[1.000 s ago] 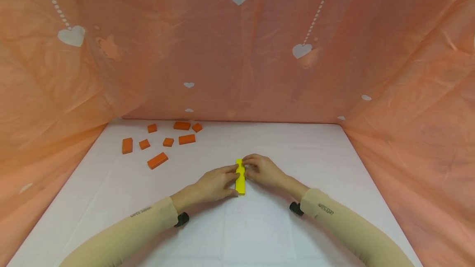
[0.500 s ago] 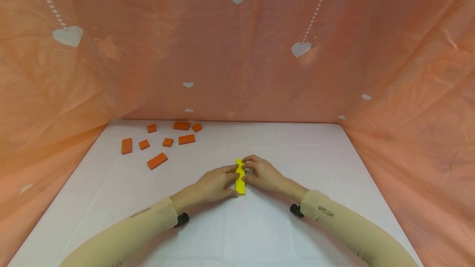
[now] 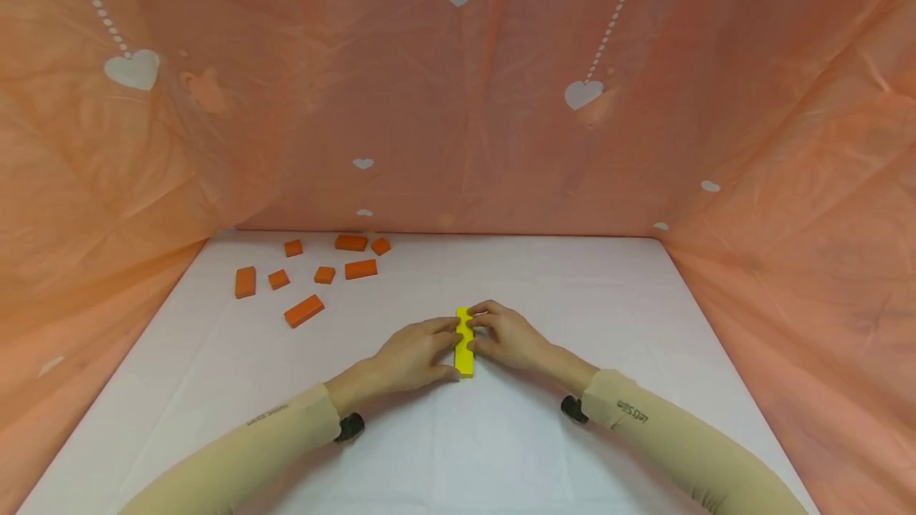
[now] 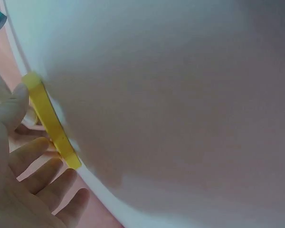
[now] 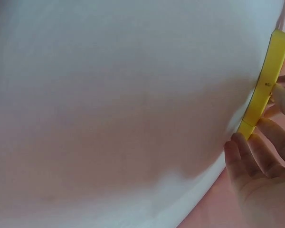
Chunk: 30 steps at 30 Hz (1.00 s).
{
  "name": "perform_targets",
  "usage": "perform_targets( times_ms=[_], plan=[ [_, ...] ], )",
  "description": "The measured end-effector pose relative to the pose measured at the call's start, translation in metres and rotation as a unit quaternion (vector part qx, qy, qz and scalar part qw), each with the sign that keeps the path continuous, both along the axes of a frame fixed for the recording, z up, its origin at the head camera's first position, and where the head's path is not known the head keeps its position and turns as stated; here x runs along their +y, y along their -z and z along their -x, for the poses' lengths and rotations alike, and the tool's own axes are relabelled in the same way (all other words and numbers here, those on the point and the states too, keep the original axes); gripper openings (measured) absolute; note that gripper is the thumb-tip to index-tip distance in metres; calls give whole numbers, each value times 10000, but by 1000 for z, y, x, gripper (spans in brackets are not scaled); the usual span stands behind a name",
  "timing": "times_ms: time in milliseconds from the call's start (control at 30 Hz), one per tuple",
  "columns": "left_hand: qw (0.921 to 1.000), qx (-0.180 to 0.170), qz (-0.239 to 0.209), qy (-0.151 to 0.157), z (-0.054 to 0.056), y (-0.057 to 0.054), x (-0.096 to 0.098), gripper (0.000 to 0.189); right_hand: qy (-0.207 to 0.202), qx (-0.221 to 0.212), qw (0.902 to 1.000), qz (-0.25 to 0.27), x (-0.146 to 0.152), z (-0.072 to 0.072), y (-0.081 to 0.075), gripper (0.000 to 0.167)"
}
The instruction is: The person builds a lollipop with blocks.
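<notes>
A row of yellow blocks (image 3: 464,360) lies on the white table, pointing away from me. In the right wrist view a seam near its far end sets off a short yellow block (image 5: 246,129) from a long yellow block (image 5: 266,80). My left hand (image 3: 409,356) holds the row from the left, thumb at the near end and fingertips along the side and top edge. From the right, my right hand (image 3: 510,338) grips it with bent fingers and thumb near the far half. Fingertips cover parts of the row in the head view.
Several orange blocks, long ones such as this orange block (image 3: 304,311) and short ones such as this small orange block (image 3: 325,275), lie scattered at the back left of the white table (image 3: 572,451). A pink curtain (image 3: 458,141) with white hearts surrounds the table's back and sides.
The right hand's fingers have shifted slightly along the yellow row, with the thumb a little nearer to me. The left hand and the orange blocks stay as they were.
</notes>
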<state>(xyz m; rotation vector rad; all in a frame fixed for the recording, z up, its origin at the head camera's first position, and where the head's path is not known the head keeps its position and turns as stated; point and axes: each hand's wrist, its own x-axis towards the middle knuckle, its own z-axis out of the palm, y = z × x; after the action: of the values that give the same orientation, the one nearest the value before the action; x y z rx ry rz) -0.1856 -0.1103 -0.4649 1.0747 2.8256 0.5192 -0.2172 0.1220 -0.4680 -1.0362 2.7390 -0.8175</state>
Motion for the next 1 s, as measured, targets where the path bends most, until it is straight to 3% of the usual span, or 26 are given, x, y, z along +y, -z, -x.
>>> perform_targets(
  times_ms=[100,267,467,633,800,1000],
  plan=[
    [9996,59,-109,-259,1,-1,-5,60,22,-40,10000,-46,-1,0,-1,35],
    [9938,94,-668,-883,5,-3,-21,48,74,-90,9999,-107,-1,0,0,35],
    [9769,128,-1473,-1543,10,-8,-53,42,98,-175,9998,-92,0,-1,0,36],
    [9625,82,-1866,-1969,15,-9,-91,41,89,-148,9998,-69,0,-2,0,36],
    [9513,-73,-1963,-2377,18,-4,-132,41,117,-194,9997,-53,0,-2,1,36],
    [9480,136,-1672,-2704,16,-1,-177,40,125,-211,9997,-58,0,-2,0,37]
  ],
)
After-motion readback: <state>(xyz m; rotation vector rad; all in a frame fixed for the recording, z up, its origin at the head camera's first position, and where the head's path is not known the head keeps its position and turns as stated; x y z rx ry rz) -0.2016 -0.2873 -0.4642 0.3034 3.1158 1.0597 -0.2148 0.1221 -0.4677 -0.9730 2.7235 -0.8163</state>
